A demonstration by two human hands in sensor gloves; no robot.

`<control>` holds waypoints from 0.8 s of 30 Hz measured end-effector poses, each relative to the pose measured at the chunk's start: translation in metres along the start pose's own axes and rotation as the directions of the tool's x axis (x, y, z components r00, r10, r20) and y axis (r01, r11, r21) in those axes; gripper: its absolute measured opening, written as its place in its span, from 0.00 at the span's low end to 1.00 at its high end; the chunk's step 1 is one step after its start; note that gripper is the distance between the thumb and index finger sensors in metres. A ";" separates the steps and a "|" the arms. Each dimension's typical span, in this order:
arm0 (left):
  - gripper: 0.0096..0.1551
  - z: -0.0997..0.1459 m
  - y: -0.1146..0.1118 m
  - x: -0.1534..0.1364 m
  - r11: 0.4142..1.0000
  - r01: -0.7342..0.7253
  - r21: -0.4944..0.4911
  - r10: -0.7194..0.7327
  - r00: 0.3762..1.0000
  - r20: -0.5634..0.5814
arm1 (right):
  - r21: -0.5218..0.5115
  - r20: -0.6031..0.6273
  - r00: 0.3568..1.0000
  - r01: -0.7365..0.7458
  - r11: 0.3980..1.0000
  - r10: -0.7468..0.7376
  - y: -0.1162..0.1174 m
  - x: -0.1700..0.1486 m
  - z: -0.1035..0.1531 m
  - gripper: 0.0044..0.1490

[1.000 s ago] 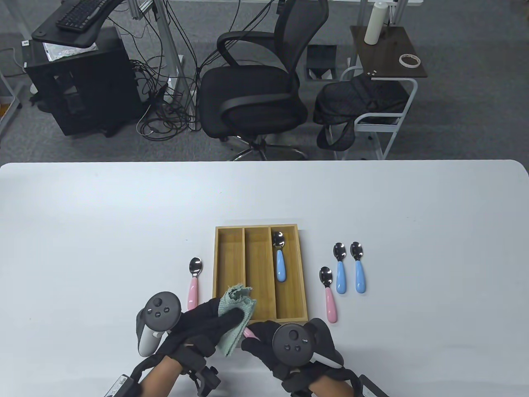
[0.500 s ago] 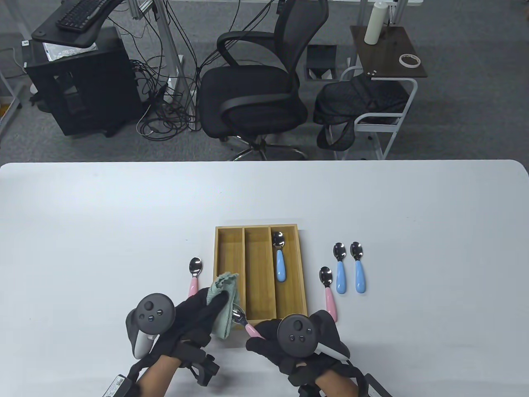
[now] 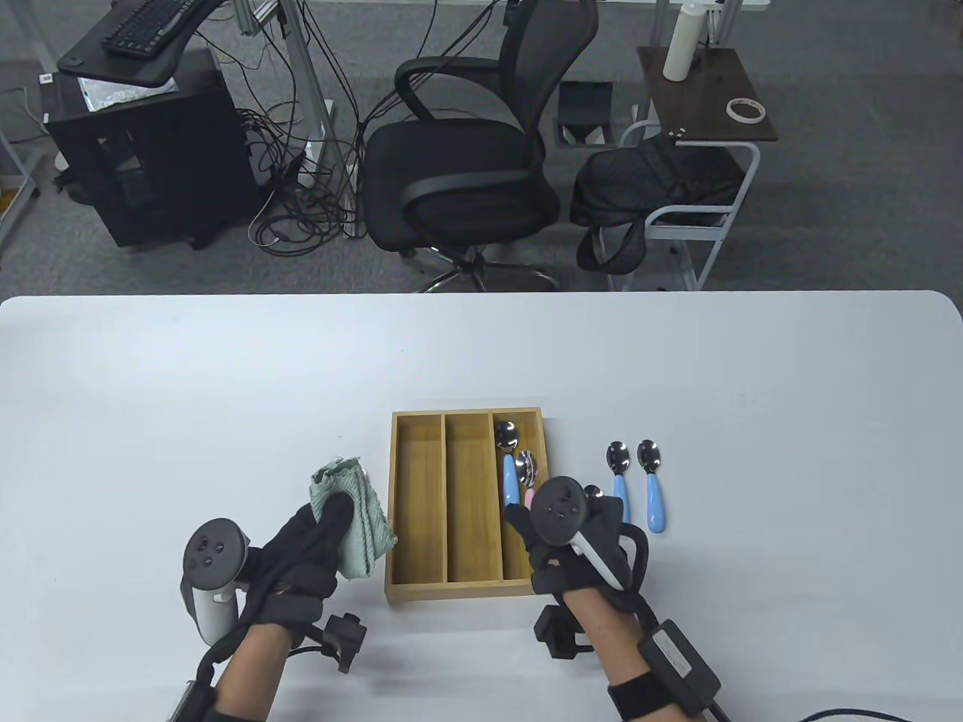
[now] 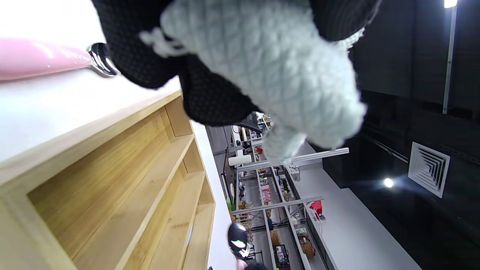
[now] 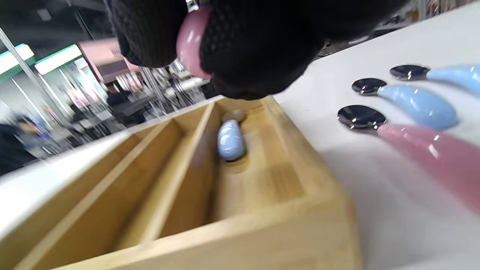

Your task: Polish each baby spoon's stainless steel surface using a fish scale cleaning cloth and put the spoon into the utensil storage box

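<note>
Right hand fingers grip pink spoon over box; left hand clutches cloth.

1. Table view: high, looks down across the table toward the office floor beyond; hands enter at bottom.
2. Left wrist view: rolled sideways, very close, low beside the box.
3. Right wrist view: low, near-level, close along the box.
4. All three share the box.

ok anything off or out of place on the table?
Nothing stands out. The utensil storage box sits square, the blue spoon lies flat in its right compartment, and the loose spoons beside the box are unspilled and intact.
</note>
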State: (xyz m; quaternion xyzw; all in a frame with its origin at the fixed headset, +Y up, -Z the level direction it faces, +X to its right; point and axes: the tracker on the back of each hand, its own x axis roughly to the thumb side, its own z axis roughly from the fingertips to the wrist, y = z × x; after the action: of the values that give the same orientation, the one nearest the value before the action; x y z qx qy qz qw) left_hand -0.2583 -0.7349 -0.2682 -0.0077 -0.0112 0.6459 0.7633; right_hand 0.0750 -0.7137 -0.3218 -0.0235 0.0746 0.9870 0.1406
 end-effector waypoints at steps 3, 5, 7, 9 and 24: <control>0.27 0.002 0.001 0.002 1.000 -0.006 -0.003 0.006 1.000 0.010 | 0.101 -0.050 0.994 -0.087 0.991 0.093 0.008 0.010 -0.023 0.38; 0.27 0.002 0.003 0.003 1.000 -0.014 0.003 0.014 1.000 0.014 | 0.107 -0.061 0.990 -0.117 0.987 0.124 0.013 0.014 -0.030 0.39; 0.27 0.000 0.004 0.003 1.000 -0.026 -0.004 0.026 1.000 0.013 | 0.121 -0.072 0.986 -0.143 0.982 0.152 0.016 0.017 -0.034 0.39; 0.27 0.000 0.004 0.003 0.999 -0.037 -0.008 0.037 0.999 0.009 | 0.136 -0.084 0.981 -0.163 0.977 0.176 0.017 0.018 -0.034 0.40; 0.27 0.000 0.002 0.002 0.998 -0.051 -0.029 0.051 0.999 0.007 | 0.028 -0.166 0.977 -0.129 0.991 0.132 -0.047 -0.024 -0.026 0.37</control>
State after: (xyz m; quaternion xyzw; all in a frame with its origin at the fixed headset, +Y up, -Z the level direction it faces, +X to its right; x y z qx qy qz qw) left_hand -0.2600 -0.7322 -0.2678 -0.0163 -0.0231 0.6651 0.7462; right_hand 0.1123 -0.6797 -0.3524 -0.1000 0.0958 0.9880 0.0690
